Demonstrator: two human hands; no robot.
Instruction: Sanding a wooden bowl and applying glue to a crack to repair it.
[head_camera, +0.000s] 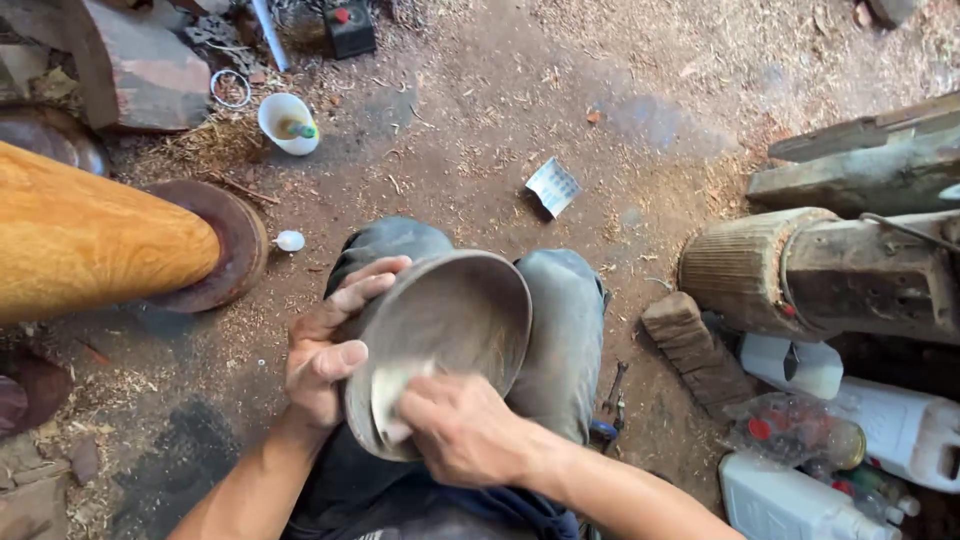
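Sanding step: left hand (325, 365) grips the wooden bowl (450, 330) rim at centre frame; right hand (460, 430) fingers pinch sandpaper (392, 398) against it; steady rubbing needed.

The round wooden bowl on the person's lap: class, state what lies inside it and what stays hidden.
Inside the wooden bowl, the right hand presses a pale piece of sandpaper against the lower inner wall. The left hand grips the rim. The surface beneath paper and hand is covered.
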